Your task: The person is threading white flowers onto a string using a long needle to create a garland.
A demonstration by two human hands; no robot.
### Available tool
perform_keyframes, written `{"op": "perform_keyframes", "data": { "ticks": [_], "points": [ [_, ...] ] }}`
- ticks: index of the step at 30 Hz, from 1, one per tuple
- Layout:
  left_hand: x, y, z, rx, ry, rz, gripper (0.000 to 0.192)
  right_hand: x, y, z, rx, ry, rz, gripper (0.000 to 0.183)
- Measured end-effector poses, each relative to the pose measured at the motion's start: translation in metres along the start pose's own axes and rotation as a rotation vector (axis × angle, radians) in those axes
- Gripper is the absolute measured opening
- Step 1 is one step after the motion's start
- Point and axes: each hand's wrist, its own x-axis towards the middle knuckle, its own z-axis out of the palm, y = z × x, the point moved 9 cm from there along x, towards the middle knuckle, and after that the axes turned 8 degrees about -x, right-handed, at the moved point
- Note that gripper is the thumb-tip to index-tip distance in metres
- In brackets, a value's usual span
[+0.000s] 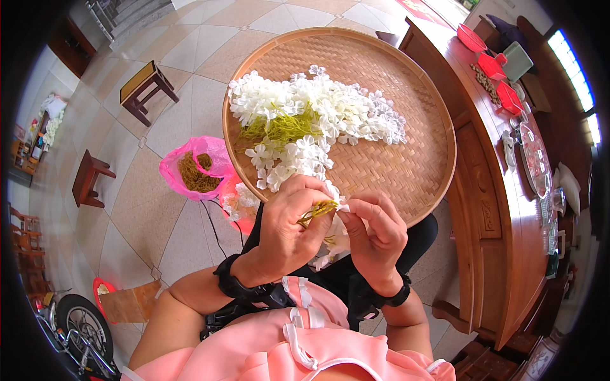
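My left hand (295, 224) pinches a small bunch of yellow-green artificial flower stems (318, 209) over the near edge of a round woven bamboo tray (400, 176). Close beside it, my right hand (374, 231) grips a small white petal piece (342, 207) between thumb and forefinger, at the tips of the stems. On the tray lies a heap of white artificial blossoms (333, 109), with a tangle of green stems (281, 127) in its left part. The tray rests over my knees. Below my hands, more pale blossoms (333, 245) show partly; the rest is hidden.
A pink plastic bag (167, 164) of brown-green stems (195, 174) and a pink container with blossoms (240, 205) stand at the tray's left. Two wooden stools (143, 88) and a motorcycle (83, 328) are further left. A long wooden cabinet (486, 190) with red baskets stands at right.
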Motion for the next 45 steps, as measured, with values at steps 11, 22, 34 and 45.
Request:
{"op": "perform_keyframes", "data": {
  "ticks": [11, 22, 34, 45],
  "points": [
    [-0.004, 0.008, -0.003, -0.105, -0.018, 0.005, 0.011, 0.002, -0.017, -0.006, 0.006, 0.051, -0.148, 0.019],
    [-0.01, -0.001, -0.003, -0.196, 0.016, -0.117, 0.011, 0.003, -0.016, -0.007, 0.043, 0.015, -0.13, 0.019],
    [-0.002, 0.024, -0.004, -0.038, -0.042, 0.21, 0.016, 0.005, -0.02, -0.009, 0.035, 0.022, -0.135, 0.019],
    [-0.006, 0.02, -0.007, -0.105, 0.033, 0.114, 0.013, 0.005, -0.027, -0.008, 0.029, 0.025, -0.168, 0.019]
  ]
}}
